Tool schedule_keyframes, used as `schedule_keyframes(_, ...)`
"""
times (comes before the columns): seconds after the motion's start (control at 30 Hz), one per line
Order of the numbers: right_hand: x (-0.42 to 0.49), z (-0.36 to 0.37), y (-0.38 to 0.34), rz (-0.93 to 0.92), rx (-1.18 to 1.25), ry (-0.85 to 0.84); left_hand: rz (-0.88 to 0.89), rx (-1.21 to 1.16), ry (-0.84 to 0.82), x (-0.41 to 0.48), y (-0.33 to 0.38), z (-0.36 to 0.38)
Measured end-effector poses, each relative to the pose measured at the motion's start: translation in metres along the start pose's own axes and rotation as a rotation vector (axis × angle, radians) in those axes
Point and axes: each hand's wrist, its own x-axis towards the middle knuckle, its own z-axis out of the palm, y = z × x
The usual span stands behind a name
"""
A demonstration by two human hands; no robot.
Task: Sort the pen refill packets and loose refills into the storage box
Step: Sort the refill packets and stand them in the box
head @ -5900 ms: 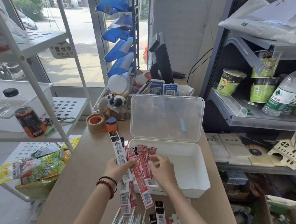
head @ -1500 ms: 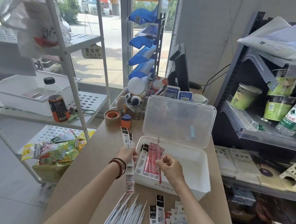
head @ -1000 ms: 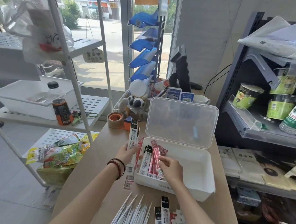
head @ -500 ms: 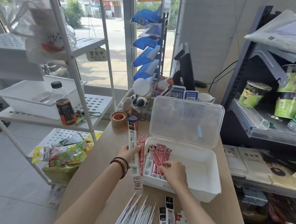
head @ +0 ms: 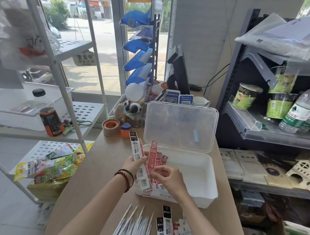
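Lower centre of the frame, going left to right. Left hand [head: 133,164], fingers pinched shut around the middle of a small fan of white-and-red packets [head: 137,151], tops sticking up past the box's near left corner. Just to the right, right hand [head: 169,177], fingertips closed on a red packet [head: 152,160] among a cluster of red ones leaning into the left end of the white box [head: 198,170] (lid standing open behind it). Rest of the box looking bare. Along the bottom edge, waiting on the counter [head: 91,177]: a spread of loose white refills [head: 134,229], then black-topped packets [head: 165,226] and a few more beside them, partly cut off.

Likely handling light and thin; glossy sleeves probably sliding over one another, so pinching across the flat faces near the middle, squaring the stack before letting go. Loose refills likely rolling and scattering, slender enough to bend, so gathering into a bundle and gripping at mid-length, tips kept clear (ink ends possibly smudging).
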Motion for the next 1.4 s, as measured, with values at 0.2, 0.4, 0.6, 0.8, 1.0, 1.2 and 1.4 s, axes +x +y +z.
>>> schedule_keyframes(0.2,0.007,-0.001,0.006,0.049,-0.031,0.223,-0.008,0.139,0.003,-0.003,0.002,-0.011)
schedule_keyframes(0.4,0.023,0.003,0.020,0.179,-0.273,0.231,-0.057,0.204,0.053,-0.009,0.004,-0.026)
schedule_keyframes(0.6,0.023,0.011,0.020,0.220,-0.477,0.273,-0.054,0.244,0.147,-0.012,0.003,-0.036)
schedule_keyframes(0.8,0.021,0.011,0.022,0.200,-0.445,0.286,-0.014,0.154,0.132,-0.009,0.002,-0.036)
schedule_keyframes(1.0,0.016,0.011,0.020,0.085,-0.506,0.208,0.001,0.139,0.122,-0.004,-0.001,-0.027)
schedule_keyframes(1.2,0.021,0.014,0.020,0.142,-0.576,0.133,-0.017,0.101,0.128,-0.004,0.001,-0.027)
schedule_keyframes(1.4,0.010,0.011,0.010,0.016,-0.346,0.086,0.021,0.104,0.138,-0.002,0.001,-0.029)
